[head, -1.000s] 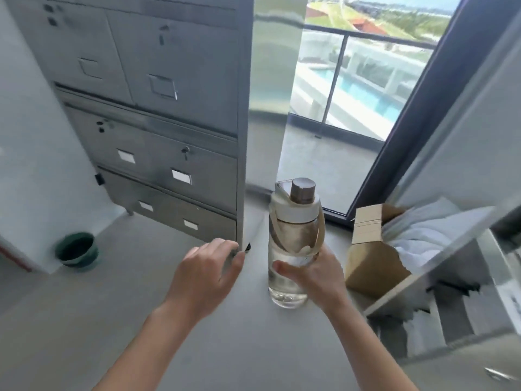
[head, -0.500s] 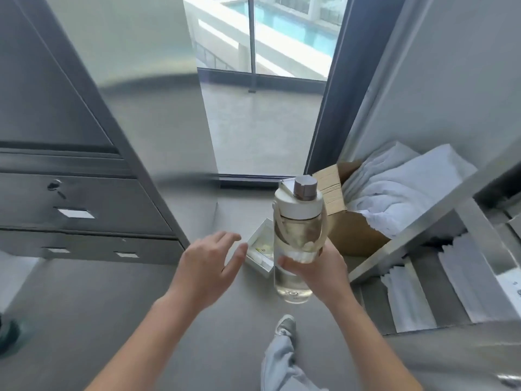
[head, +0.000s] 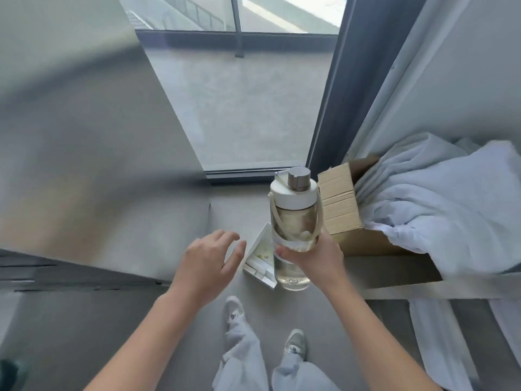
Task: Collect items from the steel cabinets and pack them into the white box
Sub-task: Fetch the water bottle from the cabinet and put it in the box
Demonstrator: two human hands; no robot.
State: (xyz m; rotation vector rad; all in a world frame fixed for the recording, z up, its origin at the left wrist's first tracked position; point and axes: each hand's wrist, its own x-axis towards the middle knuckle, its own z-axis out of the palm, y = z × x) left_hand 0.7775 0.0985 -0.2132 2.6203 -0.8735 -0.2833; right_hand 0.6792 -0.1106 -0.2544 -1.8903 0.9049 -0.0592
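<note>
My right hand (head: 311, 256) grips a clear water bottle (head: 293, 221) upright by its lower body; it has a white lid, a brown cap and a beige carry strap. Below and just left of the bottle, a small white box (head: 260, 258) lies open on the grey floor with a few pale items inside, partly hidden by the bottle. My left hand (head: 210, 262) hovers left of the white box with fingers spread and relaxed, holding nothing. The steel cabinet (head: 84, 165) fills the left side, blurred.
A brown cardboard box (head: 341, 204) stuffed with white cloth (head: 439, 210) stands right of the bottle. A steel shelf edge (head: 423, 287) with more white cloth below runs across the right. A glass door (head: 248, 103) is ahead. My legs and shoes (head: 235, 309) are below.
The view swung right and down; the cabinet drawers left the frame and my legs appeared. The white box and cardboard box look nearer. My right hand keeps the bottle; left hand stays open.
</note>
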